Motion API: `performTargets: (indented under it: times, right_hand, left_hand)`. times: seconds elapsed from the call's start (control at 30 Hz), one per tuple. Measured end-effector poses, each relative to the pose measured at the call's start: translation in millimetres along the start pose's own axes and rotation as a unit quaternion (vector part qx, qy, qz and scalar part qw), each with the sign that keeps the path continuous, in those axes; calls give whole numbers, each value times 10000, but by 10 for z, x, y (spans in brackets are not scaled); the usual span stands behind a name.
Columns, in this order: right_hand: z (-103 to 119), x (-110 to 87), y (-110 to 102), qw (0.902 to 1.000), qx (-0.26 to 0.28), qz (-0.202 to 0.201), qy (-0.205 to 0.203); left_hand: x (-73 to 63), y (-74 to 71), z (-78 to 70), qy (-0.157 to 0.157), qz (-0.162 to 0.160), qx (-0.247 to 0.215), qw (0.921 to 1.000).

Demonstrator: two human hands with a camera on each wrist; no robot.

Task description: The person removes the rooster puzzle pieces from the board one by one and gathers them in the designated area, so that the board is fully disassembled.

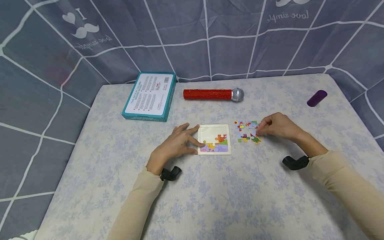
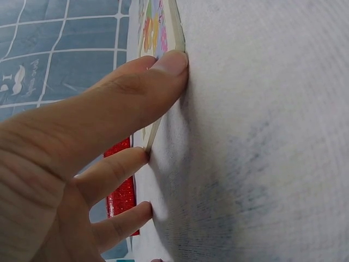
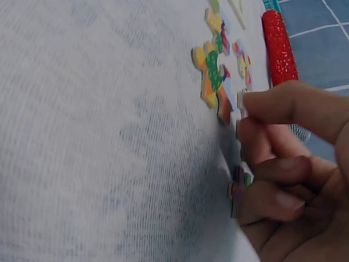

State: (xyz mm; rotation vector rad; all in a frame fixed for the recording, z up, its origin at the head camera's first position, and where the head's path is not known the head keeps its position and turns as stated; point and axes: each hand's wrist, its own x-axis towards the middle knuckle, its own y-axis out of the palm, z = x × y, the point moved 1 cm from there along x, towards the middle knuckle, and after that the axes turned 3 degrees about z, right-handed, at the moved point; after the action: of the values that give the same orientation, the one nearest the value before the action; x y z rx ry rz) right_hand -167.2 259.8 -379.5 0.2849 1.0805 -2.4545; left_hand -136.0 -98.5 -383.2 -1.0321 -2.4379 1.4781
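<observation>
Pinching one loose puzzle piece (image 3: 238, 112) between thumb and forefinger, my right hand (image 1: 277, 126) works at the scattered pieces (image 1: 247, 132) just right of the puzzle tray (image 1: 214, 128). My left hand (image 1: 177, 143) lies spread, fingertips (image 2: 173, 61) pressed to the tray's left edge, I judge to stop it sliding on the floral tablecloth (image 1: 210, 193). Tray partly filled, lower section only. Red microphone (image 1: 213, 94), teal box (image 1: 150, 96) and purple cylinder (image 1: 316, 98) lie well apart behind.
</observation>
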Motion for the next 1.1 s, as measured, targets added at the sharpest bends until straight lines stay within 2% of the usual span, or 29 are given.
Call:
performTargets:
  times: [0.17,0.37,0.57,0.73,1.1]
  right_hand:
    - [96,-3,70,9984,325,-204,-414]
    - [252,61,264,9959,528,-161,-713]
    - [421,122,473,9917,140,-401,-1216]
    - [538,147,613,9846,-216,-368,-1694]
    - [620,143,720,9818,-581,-430,-1758]
  left_hand:
    - [-2,1,1,8,-16,6,10000]
    - [-2,10,5,-1,-45,-38,10000]
    - [-4,7,5,-18,-39,-67,10000]
    - [2,11,9,-15,-44,-38,10000]
    - [6,7,2,45,-52,7,10000]
